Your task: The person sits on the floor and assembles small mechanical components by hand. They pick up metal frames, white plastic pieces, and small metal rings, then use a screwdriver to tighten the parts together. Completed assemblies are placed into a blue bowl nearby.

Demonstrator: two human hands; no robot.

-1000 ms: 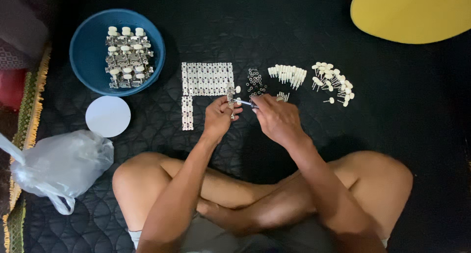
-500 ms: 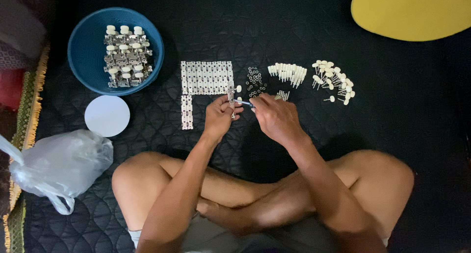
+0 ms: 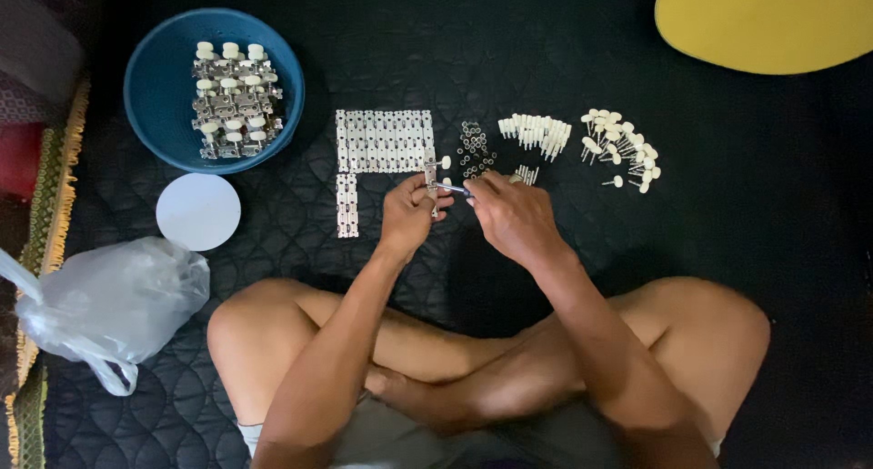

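Hands: left hand [image 3: 406, 216] grips metal plate [image 3: 431, 171], right hand [image 3: 512, 216] pinches a peg [image 3: 452, 189]

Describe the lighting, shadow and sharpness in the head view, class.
Head view: even overhead light; the white disc and plastic bag look bright, dark corners lose detail, a soft shadow lies under the right hand, and the small metal part in the left hand is too fine to resolve.

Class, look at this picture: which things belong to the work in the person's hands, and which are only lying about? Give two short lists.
Part of the work: left hand, right hand, metal plate with a peg, small metal tool, rows of metal plates, small rings, white pegs, white knobs, blue bowl of finished pieces.

Lying about: white lid, plastic bag, yellow object.
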